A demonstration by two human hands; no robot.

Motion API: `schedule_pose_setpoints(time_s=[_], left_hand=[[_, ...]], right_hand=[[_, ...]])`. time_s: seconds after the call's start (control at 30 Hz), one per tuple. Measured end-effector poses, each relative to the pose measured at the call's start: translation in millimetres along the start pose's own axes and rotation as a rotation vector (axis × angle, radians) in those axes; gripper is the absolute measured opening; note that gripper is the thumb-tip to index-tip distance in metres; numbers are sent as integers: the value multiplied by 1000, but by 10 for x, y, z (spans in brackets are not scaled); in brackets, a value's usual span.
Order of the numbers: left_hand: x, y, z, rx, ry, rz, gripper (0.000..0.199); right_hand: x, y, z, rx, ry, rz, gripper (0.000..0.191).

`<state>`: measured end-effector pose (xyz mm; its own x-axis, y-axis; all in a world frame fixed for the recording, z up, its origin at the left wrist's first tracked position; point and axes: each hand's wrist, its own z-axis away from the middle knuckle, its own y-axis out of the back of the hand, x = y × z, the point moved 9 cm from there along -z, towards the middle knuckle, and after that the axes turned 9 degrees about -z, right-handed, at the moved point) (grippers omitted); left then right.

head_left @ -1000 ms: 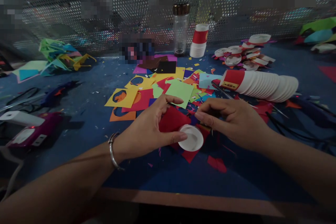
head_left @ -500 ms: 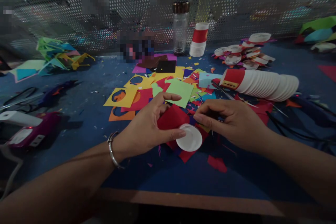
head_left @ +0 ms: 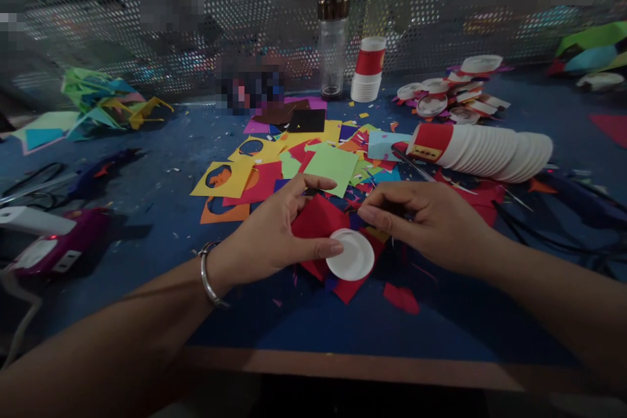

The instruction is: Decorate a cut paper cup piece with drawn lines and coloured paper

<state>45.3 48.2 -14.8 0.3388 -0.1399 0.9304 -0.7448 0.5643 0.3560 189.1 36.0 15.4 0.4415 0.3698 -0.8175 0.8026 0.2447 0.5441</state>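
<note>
A small white round piece like a paper cup's base (head_left: 351, 258) lies against a sheet of red paper (head_left: 319, 219). The thumb of my left hand (head_left: 289, 228) presses on the white piece's left edge, and the fingers curve behind the red paper, partly hidden. Close by on the right, my right hand (head_left: 416, 219) is closed in a pinch near the paper's upper right edge. Whatever lies between its fingertips is hidden. More red paper shows beneath the white piece, and a torn red scrap (head_left: 401, 298) rests on the blue table below.
Coloured paper sheets (head_left: 333, 166) and cut scraps spread beyond my hands. A stack of paper cups (head_left: 484, 151) lies on its side at right; another stack (head_left: 368, 70) stands beside a glass bottle (head_left: 333, 49). Glue guns (head_left: 102, 173) (head_left: 582, 199) and a purple power strip (head_left: 63, 241) flank the work area.
The whole view has shifted slightly, so things sit a little further left and up. Both hands keep nearly the same pose around the white piece and red paper.
</note>
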Motion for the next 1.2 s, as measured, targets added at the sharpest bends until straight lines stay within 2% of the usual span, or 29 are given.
schedule_pose_setpoints(time_s=[0.23, 0.47, 0.57, 0.67, 0.87, 1.0, 1.2], left_hand=[[-47, 131, -3, 132, 13, 14, 67], [-146, 121, -7, 190, 152, 370, 65], [-197, 97, 1, 183, 226, 499, 46], [-217, 71, 5, 155, 257, 538, 28], [-257, 60, -2, 171, 282, 606, 22], [-267, 69, -13, 180, 263, 626, 17], [-286, 72, -16, 181, 275, 597, 16]], right_hand=[[50, 108, 11, 65, -29, 52, 30], [90, 185, 27, 104, -32, 53, 31], [85, 337, 33, 191, -19, 126, 28], [120, 525, 53, 278, -53, 150, 27], [219, 837, 98, 382, -173, 290, 26], [234, 899, 87, 383, -199, 399, 22], [248, 876, 73, 359, -193, 360, 20]])
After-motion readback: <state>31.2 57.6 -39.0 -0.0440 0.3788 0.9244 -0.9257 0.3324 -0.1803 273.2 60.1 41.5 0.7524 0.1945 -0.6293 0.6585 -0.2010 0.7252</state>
